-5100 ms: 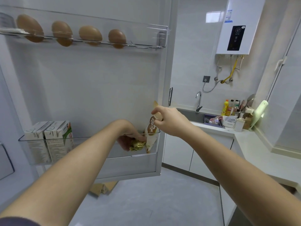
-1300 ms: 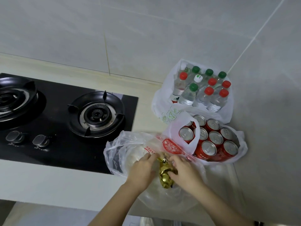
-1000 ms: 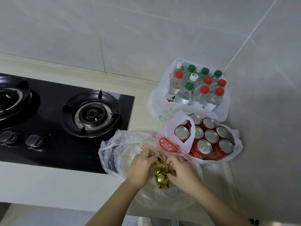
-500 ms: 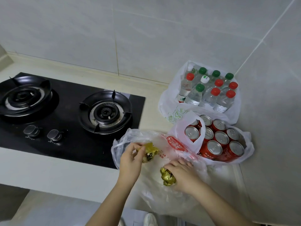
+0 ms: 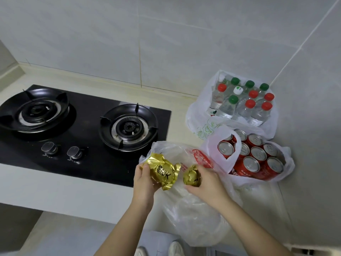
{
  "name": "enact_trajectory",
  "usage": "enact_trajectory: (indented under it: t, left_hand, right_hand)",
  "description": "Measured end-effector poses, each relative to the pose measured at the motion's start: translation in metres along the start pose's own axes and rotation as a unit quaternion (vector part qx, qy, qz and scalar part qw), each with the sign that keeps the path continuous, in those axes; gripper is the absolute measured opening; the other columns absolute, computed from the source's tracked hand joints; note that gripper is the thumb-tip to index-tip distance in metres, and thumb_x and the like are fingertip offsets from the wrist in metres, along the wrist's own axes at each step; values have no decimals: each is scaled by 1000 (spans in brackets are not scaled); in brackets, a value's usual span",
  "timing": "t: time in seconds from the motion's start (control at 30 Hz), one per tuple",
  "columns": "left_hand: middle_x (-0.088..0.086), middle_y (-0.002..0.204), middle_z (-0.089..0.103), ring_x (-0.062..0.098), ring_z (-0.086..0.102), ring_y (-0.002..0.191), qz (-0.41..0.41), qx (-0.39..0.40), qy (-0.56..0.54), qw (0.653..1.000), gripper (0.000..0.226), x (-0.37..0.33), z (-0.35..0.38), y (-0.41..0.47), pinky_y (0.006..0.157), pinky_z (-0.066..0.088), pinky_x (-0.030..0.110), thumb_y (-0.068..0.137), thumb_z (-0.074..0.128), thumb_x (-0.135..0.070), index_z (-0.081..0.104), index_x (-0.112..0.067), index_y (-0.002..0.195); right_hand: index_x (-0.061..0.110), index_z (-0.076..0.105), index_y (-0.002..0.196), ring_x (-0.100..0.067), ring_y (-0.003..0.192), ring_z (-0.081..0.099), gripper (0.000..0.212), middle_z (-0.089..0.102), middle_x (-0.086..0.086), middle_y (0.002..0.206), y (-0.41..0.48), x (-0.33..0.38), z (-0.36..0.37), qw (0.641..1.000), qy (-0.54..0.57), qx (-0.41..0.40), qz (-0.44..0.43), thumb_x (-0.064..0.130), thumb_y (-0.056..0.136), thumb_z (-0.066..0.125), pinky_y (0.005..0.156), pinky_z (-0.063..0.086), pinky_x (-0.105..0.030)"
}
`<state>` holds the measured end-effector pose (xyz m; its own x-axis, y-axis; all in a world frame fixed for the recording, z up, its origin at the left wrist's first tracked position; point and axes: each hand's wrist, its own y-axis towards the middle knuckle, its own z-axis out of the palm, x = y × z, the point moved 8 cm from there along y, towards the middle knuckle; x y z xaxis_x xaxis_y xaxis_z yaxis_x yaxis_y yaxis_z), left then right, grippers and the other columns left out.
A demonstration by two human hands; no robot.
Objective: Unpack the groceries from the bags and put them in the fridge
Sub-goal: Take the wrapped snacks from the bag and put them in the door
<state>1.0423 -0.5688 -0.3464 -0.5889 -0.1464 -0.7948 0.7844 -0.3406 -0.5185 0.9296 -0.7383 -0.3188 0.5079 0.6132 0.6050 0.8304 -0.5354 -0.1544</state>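
My left hand (image 5: 144, 183) grips a gold foil packet with black lettering (image 5: 163, 171) just above the counter's front edge. My right hand (image 5: 206, 183) holds a second, smaller gold foil packet (image 5: 191, 176) over the mouth of a clear plastic bag (image 5: 191, 215) that lies slumped on the counter. Behind it stands a white bag of red cans (image 5: 252, 157). Further back, in the corner, a white bag holds water bottles with red and green caps (image 5: 243, 100). The fridge is out of view.
A black two-burner gas hob (image 5: 77, 130) with two knobs fills the counter to the left of the bags. Tiled walls close the back and right side. The counter's front edge (image 5: 55, 196) drops to the floor, where my shoes show.
Both hands have lifted out of the clear bag, each with a gold packet. The left packet is now held lower and nearer the right one. Earlier I stood at the fridge door.
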Motion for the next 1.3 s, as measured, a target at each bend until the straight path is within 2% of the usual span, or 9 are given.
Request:
enact_trajectory:
  t: [0.13, 0.33, 0.5, 0.67, 0.87, 0.97, 1.07, 1.2, 1.3]
  left_hand:
    - [15, 110, 64, 30, 61, 88, -55, 5, -64, 996, 23, -2, -11, 2, 68, 47, 38, 104, 34, -28, 53, -16, 106]
    - [17, 119, 64, 31, 66, 97, -105, 11, -95, 990, 37, -14, -33, 2, 75, 55, 41, 105, 33, -33, 50, -9, 129]
    - [10, 99, 74, 21, 73, 81, -108, 73, -117, 984, 29, -29, -36, -10, 82, 50, 38, 100, 46, -35, 58, -15, 116]
    - [3, 83, 76, 14, 73, 70, -98, 102, -120, 983, 28, -43, -50, -18, 74, 53, 33, 99, 45, -40, 59, -16, 103]
    - [14, 104, 63, 27, 69, 101, -25, 112, -100, 988, 24, -69, -80, -26, 84, 56, 39, 98, 49, -26, 55, -5, 107]
    - [14, 112, 68, 29, 66, 107, 4, 90, -83, 992, 33, -79, -101, -33, 90, 53, 36, 93, 58, -22, 55, 1, 117]
    - [20, 122, 64, 33, 64, 111, 34, 48, -77, 995, 47, -84, -125, -40, 90, 55, 33, 85, 67, -21, 54, 4, 123]
    - [17, 116, 67, 31, 65, 109, 93, -42, -92, 990, 51, -86, -154, -66, 81, 57, 27, 75, 68, -22, 58, -1, 120]
    - [15, 113, 69, 31, 65, 108, 129, -124, -111, 978, 55, -80, -178, -96, 94, 52, 37, 73, 73, -26, 59, -2, 121]
  right_hand:
    - [21, 62, 95, -16, 86, 68, 40, 72, 2, 91, 3, 21, 0, 966, 255, -16, 47, 39, 65, 82, 76, 55, -34]
    - [21, 63, 107, -12, 90, 69, 29, 73, 1, 100, 8, 22, 1, 908, 393, -82, 122, 15, 82, 76, 75, 52, -23]
    - [1, 45, 107, 0, 65, 63, 40, 60, -6, 89, 11, 49, -20, 916, 360, -154, 88, -5, 79, 73, 53, 49, -12]
    - [19, 42, 105, -2, 73, 56, 46, 55, 9, 84, 18, 91, -40, 947, 251, -198, 37, 15, 77, 79, 58, 42, -13]
    - [22, 51, 113, -6, 89, 59, 38, 63, 3, 103, 39, 124, 5, 955, 288, -40, 62, 44, 87, 67, 70, 44, -22]
    - [24, 56, 109, -15, 87, 62, 26, 69, -6, 108, 48, 143, 41, 924, 369, 73, 70, 43, 92, 61, 83, 51, -32]
    - [20, 59, 112, -17, 75, 60, 25, 70, -11, 103, 51, 166, 68, 890, 412, 187, 60, 36, 94, 60, 75, 48, -32]
    - [15, 65, 113, -17, 81, 64, 25, 71, -12, 101, 44, 202, 93, 871, 388, 302, 7, 32, 94, 61, 80, 51, -33]
    - [10, 68, 106, -15, 83, 67, 23, 73, -8, 97, 28, 227, 110, 866, 345, 360, -42, 28, 92, 64, 86, 53, -34]
